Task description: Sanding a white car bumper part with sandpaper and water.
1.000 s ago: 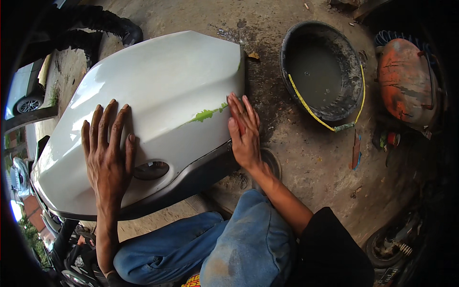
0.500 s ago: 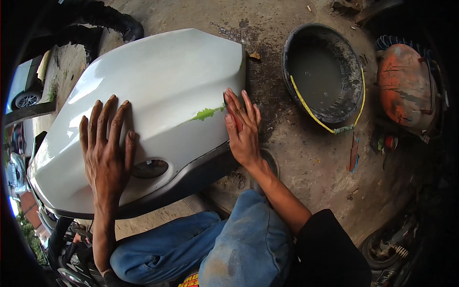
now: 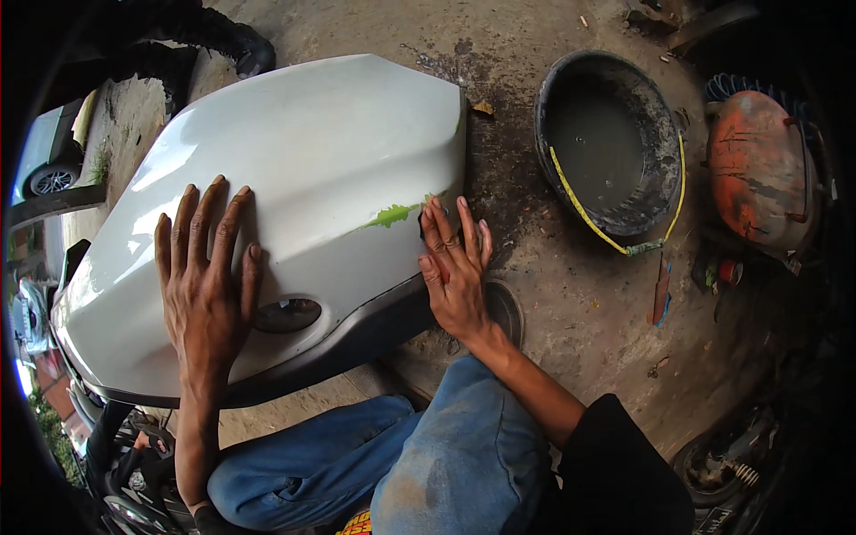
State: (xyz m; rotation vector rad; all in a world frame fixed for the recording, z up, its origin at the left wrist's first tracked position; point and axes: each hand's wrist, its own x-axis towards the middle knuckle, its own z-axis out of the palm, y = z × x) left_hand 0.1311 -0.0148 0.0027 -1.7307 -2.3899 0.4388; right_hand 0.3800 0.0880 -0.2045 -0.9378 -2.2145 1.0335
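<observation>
A glossy white car bumper (image 3: 312, 134) lies in front of me, with a jagged patch of bare green (image 3: 390, 216) near its right end. My left hand (image 3: 207, 276) rests flat on the bumper, fingers spread, beside an oval opening (image 3: 287, 315). At the bumper's right edge, just beyond the green patch, my right hand (image 3: 457, 267) presses a small reddish pad (image 3: 442, 269) against the surface. Fingers and palm cover most of that pad, so its exact kind cannot be made out.
Right of the bumper stands a black bucket (image 3: 546, 107) of murky grey water with a yellow handle (image 3: 580, 209). Farther right is a worn orange tank (image 3: 753, 165). Another person's dark-clad legs (image 3: 214, 31) are at the upper left. Motorcycle parts (image 3: 740, 464) sit lower right.
My right hand has slid toward me along the bumper's right edge with the pad, baring more green there. My left hand stays in place on the bumper. The whole view has shifted slightly.
</observation>
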